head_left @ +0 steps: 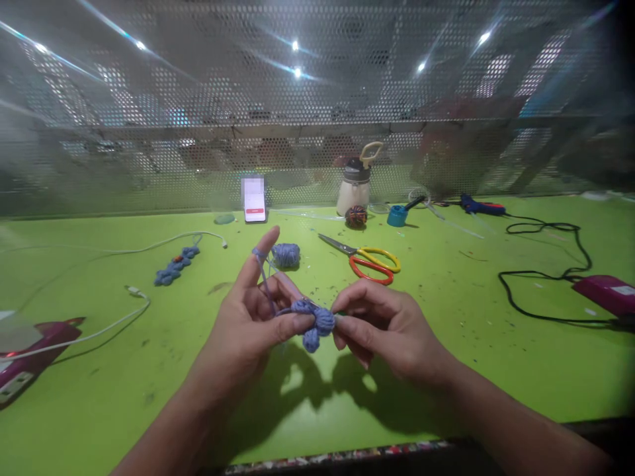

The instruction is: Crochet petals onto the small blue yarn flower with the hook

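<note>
Fingers first. Left hand (255, 314): thumb pressed on the front of a blue knitted piece (325, 320), pinching it against fingers behind; index finger raised well above, yarn strand (256, 252) looped near its tip. Right hand (387, 324): thumb and index finger pinched together at the knitted piece's right end, on a green sliver (340, 314), mostly covered; cannot tell its full shape.

Key relation: knitted piece directly between both hands, held above the tabletop (476, 291). Long axis sloping gently from upper left to lower right, one small lobe hanging below. Left thumb overlapping the piece; right fingertips meeting it only at the edge. Left hand nearer by that measure. Strand running down from raised left index finger toward the piece's left side.

Further out: blue yarn ball (286, 255) just beyond left hand. Open scissors (351, 251) past right hand, blades pointing up and left. Off to the left, knitted strip (177, 266), lying at a slant near white cables (143, 304). Far edge: upright phone (254, 199), bottle (354, 195), dark patterned ball (356, 217) in front of it. Behind all, perforated screen (297, 106).
</note>
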